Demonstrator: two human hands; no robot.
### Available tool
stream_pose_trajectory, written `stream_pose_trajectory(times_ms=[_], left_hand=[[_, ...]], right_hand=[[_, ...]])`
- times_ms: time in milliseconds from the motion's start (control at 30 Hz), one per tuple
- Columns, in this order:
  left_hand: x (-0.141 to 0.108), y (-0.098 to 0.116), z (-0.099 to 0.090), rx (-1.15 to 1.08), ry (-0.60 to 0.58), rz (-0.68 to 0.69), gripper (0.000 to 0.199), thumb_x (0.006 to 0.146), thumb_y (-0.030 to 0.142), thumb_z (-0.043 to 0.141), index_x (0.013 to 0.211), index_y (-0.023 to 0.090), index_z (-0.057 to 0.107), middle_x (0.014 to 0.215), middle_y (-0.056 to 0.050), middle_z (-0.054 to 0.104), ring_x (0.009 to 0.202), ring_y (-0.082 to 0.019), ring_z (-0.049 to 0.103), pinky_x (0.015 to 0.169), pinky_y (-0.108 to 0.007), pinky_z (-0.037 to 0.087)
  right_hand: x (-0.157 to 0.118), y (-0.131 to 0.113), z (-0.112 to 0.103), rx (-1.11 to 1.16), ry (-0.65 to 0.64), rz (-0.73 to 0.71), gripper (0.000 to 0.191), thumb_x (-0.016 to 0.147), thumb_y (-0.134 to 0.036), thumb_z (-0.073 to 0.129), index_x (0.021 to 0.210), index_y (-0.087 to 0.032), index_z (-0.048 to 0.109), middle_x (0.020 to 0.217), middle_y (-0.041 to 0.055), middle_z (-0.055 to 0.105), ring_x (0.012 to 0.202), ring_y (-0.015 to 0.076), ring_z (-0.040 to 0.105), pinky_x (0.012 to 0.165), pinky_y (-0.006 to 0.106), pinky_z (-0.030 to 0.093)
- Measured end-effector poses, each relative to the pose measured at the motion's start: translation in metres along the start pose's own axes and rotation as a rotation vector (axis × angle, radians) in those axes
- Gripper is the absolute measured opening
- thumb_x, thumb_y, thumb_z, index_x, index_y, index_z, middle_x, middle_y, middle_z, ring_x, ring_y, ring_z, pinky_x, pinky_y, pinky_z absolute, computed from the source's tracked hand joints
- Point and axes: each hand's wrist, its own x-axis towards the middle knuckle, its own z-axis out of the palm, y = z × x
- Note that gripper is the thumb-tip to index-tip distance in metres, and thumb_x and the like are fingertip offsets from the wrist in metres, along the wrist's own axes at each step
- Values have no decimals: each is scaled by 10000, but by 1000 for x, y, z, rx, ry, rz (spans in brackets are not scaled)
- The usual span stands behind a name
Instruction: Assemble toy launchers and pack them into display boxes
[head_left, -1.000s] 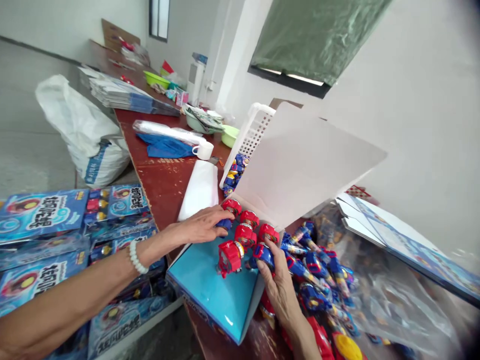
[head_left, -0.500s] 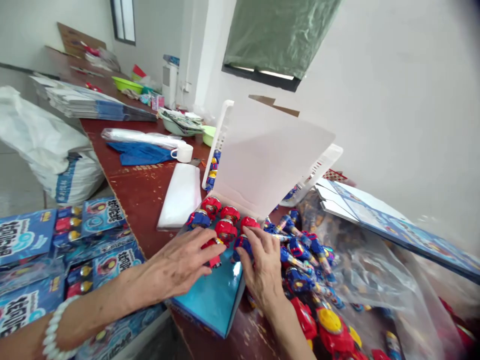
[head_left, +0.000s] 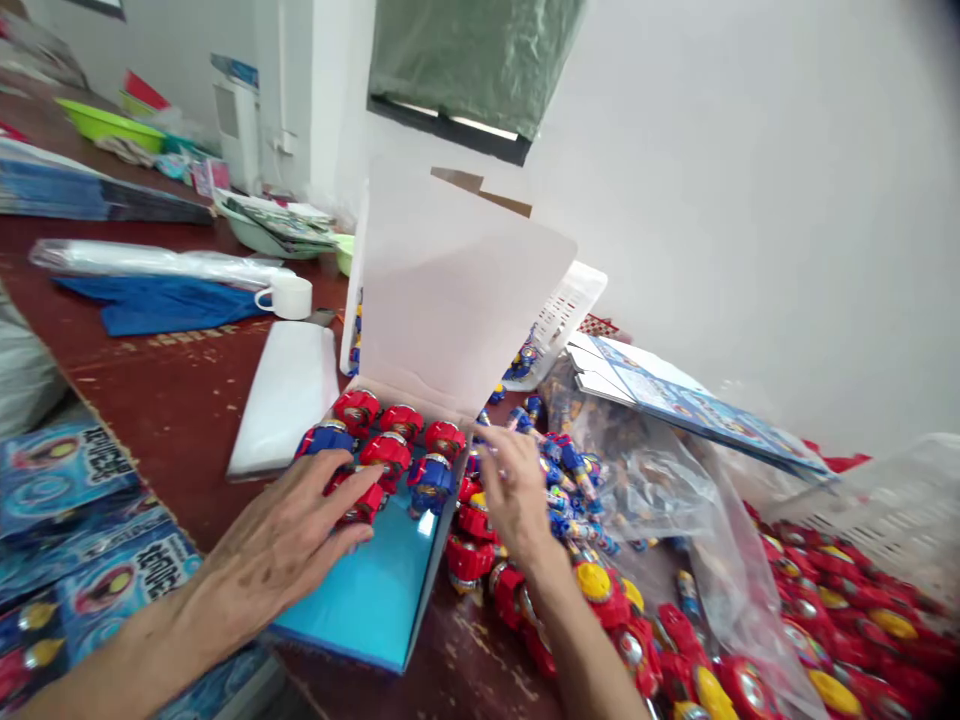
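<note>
An open cardboard box (head_left: 367,610) with a blue inside stands on the table, its white lid (head_left: 457,290) raised. Rows of round red toys (head_left: 400,422) and blue toys (head_left: 430,484) lie in its far half. My left hand (head_left: 289,535) reaches over the box's left wall, its fingers around a red toy (head_left: 363,503) in the left row. Just outside the right wall is my right hand (head_left: 517,485), slightly blurred, with fingers apart and nothing visible in them. Loose red toys (head_left: 469,560) lie beneath and beside it.
Blue toys (head_left: 574,470) and a clear plastic bag (head_left: 645,490) lie to the right, before flat printed boxes (head_left: 690,400). A white basket (head_left: 566,305) stands behind the lid. White sheets (head_left: 289,390) and a mug (head_left: 289,297) are left. Packed sets (head_left: 67,480) sit lower left.
The view has swung right, bringing a heap of red toys into sight. My right hand has left the blue toy in the box and moved outside the right wall. My left hand stays at its red toy.
</note>
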Motion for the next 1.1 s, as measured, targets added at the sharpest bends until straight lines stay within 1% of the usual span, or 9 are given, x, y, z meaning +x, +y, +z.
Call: stream_pose_trajectory(times_ms=[100,200,333,467,567,700,867,1000,1100], left_hand=[[-1,16,-7,26,172,21,487,853,332,544,1330,327,445,1263,-116,485,1115,-348,496,936,-551,434],[4,56,-5,-129,235,81,559,850,188,513,1371,343,381,1228,-90,515,1116,-285,499,959,-470,452],[33,120,30,-239,33,206,601,794,44,405,1376,196,383,1292,-135,503,1226,-273,433,1010,-409,430],[88,157,80,3,-293,-71,576,758,14,437,1327,100,444,1311,-214,488,1247,-359,418,953,-488,432],[118,164,106,41,-352,-175,430,779,13,447,1188,88,561,1134,-236,577,1055,-360,552,819,-498,471],[131,160,122,32,-380,-210,423,766,24,514,1161,157,582,1175,-189,542,966,-340,587,786,-503,466],[130,155,120,-9,-385,-219,428,715,-11,512,1097,155,610,1168,-149,544,992,-340,570,837,-537,449],[121,153,98,-72,-296,-210,444,717,14,478,1122,157,591,1216,-147,520,1004,-326,555,844,-476,459],[114,155,78,-147,-198,-187,434,722,81,491,1142,147,579,1157,-154,531,1009,-336,540,880,-493,435]], right_hand=[[0,71,-31,-224,-18,276,359,886,-180,394,1189,-142,584,1187,147,602,1114,267,503,966,450,372],[-2,128,-44,-301,-120,405,554,729,-56,441,1275,-99,523,1188,195,584,1103,316,510,932,482,369],[-1,159,-40,-303,-262,442,714,625,-14,486,1317,-193,492,1235,135,570,1104,298,508,921,430,368],[6,162,-39,-264,-296,449,537,646,-46,527,1157,-199,592,1116,129,613,1040,294,526,902,416,364],[8,162,-48,-212,-252,486,450,633,-75,561,1066,-188,604,978,122,628,949,295,547,852,418,391],[-1,163,-70,-85,-89,565,521,624,-117,574,1139,-179,521,910,86,604,872,265,566,811,411,440],[-21,149,-109,195,161,672,731,707,-302,596,1360,-256,272,1003,19,568,795,181,605,670,335,548],[-41,126,-130,885,318,789,654,598,-312,785,1188,-285,505,950,-39,584,680,108,600,533,231,566],[-54,107,-129,1146,351,853,535,539,-250,851,1013,-241,602,816,-59,613,589,81,585,454,179,548]])
